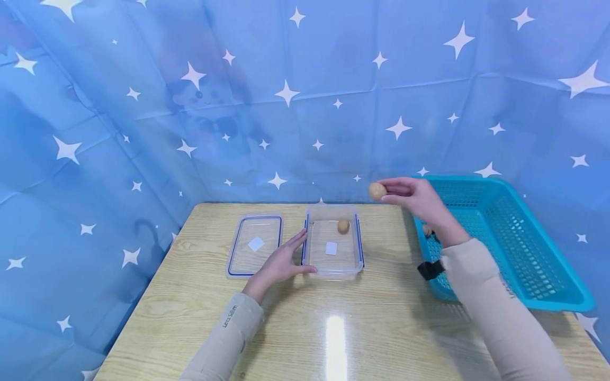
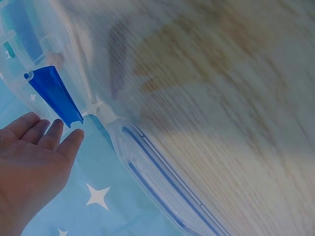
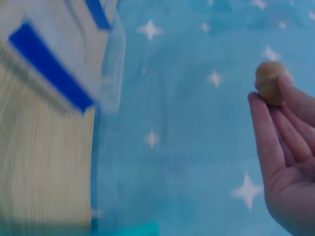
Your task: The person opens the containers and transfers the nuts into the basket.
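A clear plastic box (image 1: 333, 270) with blue side clips stands on the wooden table, and one small tan ball (image 1: 343, 226) lies in its far right corner. My left hand (image 1: 281, 262) rests flat against the box's left wall, fingers straight (image 2: 54, 135) beside a blue clip (image 2: 54, 93). My right hand (image 1: 410, 193) is raised to the right of the box and pinches a second tan ball (image 1: 377, 191) at its fingertips; the right wrist view shows that ball (image 3: 269, 81) held against the blue backdrop.
The box's clear lid (image 1: 254, 244) lies flat to the left of the box. A teal mesh basket (image 1: 524, 248) stands at the table's right edge, with a small tan item (image 1: 427, 230) just visible inside near my right wrist. A blue star-printed cloth hangs behind and around the table.
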`<state>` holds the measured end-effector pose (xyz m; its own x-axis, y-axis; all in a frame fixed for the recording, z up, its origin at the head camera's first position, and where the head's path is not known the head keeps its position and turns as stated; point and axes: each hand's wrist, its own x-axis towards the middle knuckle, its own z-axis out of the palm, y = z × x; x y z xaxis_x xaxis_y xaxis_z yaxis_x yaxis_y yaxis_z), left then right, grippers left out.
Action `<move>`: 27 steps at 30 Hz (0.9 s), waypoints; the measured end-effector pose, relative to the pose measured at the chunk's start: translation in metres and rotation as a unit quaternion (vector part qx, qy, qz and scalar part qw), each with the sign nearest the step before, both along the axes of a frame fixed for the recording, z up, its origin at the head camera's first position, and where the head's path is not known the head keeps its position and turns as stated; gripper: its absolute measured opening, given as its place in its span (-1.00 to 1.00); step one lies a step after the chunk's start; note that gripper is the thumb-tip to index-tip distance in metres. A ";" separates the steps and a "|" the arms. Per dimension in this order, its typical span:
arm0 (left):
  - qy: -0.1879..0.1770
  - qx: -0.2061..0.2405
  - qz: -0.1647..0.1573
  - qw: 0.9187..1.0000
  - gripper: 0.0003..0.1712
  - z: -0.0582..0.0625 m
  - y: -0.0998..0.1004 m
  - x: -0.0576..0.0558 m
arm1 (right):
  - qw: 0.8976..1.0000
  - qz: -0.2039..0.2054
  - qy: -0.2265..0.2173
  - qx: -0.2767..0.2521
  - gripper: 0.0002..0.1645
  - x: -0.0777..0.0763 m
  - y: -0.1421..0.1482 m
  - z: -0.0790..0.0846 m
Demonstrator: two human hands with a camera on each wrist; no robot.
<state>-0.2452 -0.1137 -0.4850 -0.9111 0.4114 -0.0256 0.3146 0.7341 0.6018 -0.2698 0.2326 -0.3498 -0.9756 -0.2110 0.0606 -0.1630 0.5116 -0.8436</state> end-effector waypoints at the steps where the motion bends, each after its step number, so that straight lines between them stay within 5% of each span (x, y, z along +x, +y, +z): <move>1: -0.001 0.000 0.000 1.000 0.18 0.000 0.000 0.000 | 1.000 -0.006 -0.002 0.003 -0.34 0.001 0.009 -0.001; 10: -0.005 0.001 -0.001 1.000 0.17 0.001 0.001 -0.001 | 0.997 -0.028 -0.021 0.064 -0.25 0.002 0.093 -0.021; 19: -0.007 0.000 0.001 1.000 0.18 0.001 0.000 -0.001 | 0.992 0.020 -0.069 0.103 -0.28 -0.003 0.150 -0.055; 27: -0.010 0.000 0.005 1.000 0.19 -0.001 0.000 -0.001 | 0.987 0.073 -0.102 0.103 -0.33 -0.007 0.172 -0.091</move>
